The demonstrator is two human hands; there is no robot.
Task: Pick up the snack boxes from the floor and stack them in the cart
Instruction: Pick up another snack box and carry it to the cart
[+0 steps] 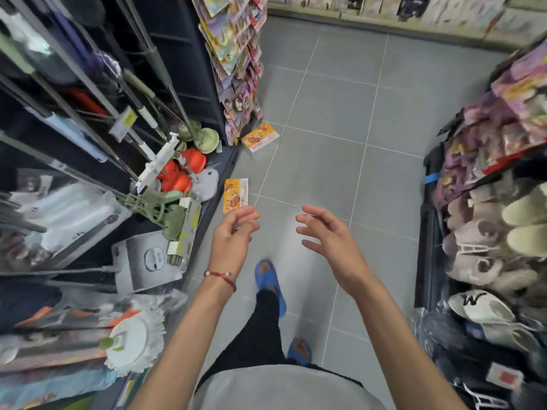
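Two yellow-orange snack boxes lie on the grey tiled floor by the left shelf. The nearer snack box (236,195) lies flat just beyond my left hand (233,235). The farther snack box (260,137) lies tilted at the foot of the hanging packet rack. My left hand hovers above the floor with fingers loosely curled, holding nothing. My right hand (327,236) is held out beside it, fingers spread and relaxed, empty. No cart shows in the head view.
A dark shelf (88,179) of mops and cleaning tools lines the left. A rack of colourful packets (236,69) hangs ahead left. Bins of slippers and toys (488,226) stand on the right. Open tiled aisle (340,113) runs ahead; my blue sandals (268,279) are below.
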